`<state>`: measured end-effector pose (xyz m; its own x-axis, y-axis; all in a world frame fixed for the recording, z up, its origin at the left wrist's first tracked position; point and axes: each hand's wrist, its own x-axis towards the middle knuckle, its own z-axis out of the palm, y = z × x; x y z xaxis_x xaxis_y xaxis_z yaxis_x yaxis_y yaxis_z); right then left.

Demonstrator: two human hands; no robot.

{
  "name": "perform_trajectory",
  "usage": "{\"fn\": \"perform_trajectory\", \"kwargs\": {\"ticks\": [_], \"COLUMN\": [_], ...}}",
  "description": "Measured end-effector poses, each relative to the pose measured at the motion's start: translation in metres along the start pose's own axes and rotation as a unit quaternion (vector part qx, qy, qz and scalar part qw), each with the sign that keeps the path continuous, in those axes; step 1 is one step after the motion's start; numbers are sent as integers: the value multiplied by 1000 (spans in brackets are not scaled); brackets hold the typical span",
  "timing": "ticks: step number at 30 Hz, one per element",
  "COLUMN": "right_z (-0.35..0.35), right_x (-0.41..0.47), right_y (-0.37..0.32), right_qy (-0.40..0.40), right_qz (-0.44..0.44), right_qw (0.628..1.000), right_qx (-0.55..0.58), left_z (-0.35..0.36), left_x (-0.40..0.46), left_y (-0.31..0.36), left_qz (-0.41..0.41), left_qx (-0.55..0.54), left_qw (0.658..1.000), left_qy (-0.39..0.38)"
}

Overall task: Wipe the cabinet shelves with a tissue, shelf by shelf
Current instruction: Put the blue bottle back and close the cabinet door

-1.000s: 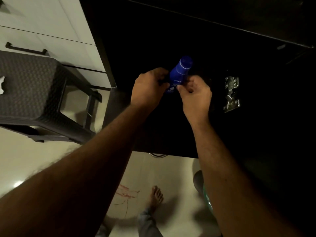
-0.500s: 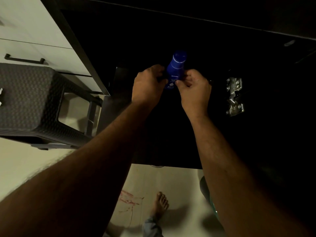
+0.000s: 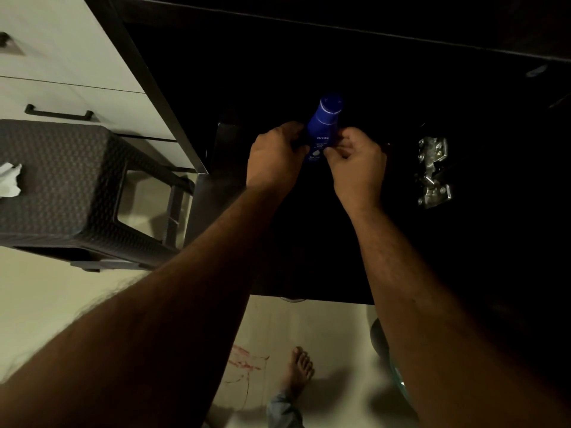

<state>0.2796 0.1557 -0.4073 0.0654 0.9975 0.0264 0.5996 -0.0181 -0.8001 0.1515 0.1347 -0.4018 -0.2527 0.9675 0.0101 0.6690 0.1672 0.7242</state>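
Note:
A blue lotion bottle [image 3: 324, 125] stands upright on the dark cabinet shelf [image 3: 309, 242]. My left hand [image 3: 273, 157] and my right hand [image 3: 358, 163] hold its lower part from either side, fingertips on the label. A crumpled white tissue [image 3: 9, 180] lies on the dark woven stool [image 3: 61, 180] at the far left, away from both hands. The inside of the cabinet is very dark and little of it shows.
A metal hinge [image 3: 432, 171] sits on the dark panel right of my hands. Cream drawers with a black handle [image 3: 58, 114] are at upper left. Below is a pale floor with red marks [image 3: 244, 362] and a bare foot [image 3: 298, 372].
The bottle has gone from tilted to upright between my hands. The view has shifted so the stool and tissue show more at the left.

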Motion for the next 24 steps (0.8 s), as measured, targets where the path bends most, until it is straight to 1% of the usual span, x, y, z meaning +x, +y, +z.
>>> {"fn": "perform_trajectory", "kwargs": {"ticks": [3,8,11,15,19,21,24], "right_z": [-3,-16,-25,-42,-70,-83,-111], "right_x": [-4,-22,-43,-82,-129,-153,-199], "right_y": [1,8,14,4,-33,-60,-118], "right_qy": [-12,11,17,14,42,60,93], "right_qz": [26,63,52,37,26,21,2], "right_qw": [1000,997,998,999,998,998,995], "right_qx": [4,33,25,25,26,26,26], "left_z": [-1,-3,-9,-33,-80,-112,-179], "left_x": [-8,-38,-60,-97,-137,-153,-183], "left_y": [-3,-7,-5,6,27,40,67], "left_qz": [-4,-1,11,26,65,86,130], "left_qx": [8,2,20,29,57,73,84], "left_qw": [1000,1000,1000,999,993,990,985], "left_qy": [3,-7,-13,-37,-77,-80,-77]}}
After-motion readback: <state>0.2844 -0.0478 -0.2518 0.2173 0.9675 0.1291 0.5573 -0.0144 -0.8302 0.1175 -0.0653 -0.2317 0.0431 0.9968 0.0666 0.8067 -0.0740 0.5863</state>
